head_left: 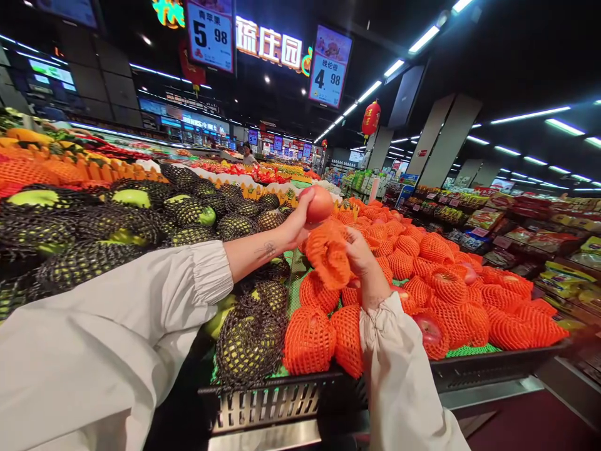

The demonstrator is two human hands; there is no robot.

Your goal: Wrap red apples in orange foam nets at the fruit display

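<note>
My left hand point(295, 227) holds a bare red apple point(317, 203) up above a fruit display. Just below it my right hand point(360, 253) grips an empty orange foam net sleeve point(328, 253), pulled off to the apple's lower side. Both arms wear white sleeves. Under my hands lie several apples wrapped in orange nets point(436, 294). To the left lie green apples in black nets point(248, 332).
A black slotted crate rim point(282, 401) fronts the display. Price signs point(210, 32) hang overhead, one reading 5.98 and the other 4.98. Shelves of packaged goods point(535, 238) run along the right aisle. A person point(246, 154) stands far back among more fruit stands.
</note>
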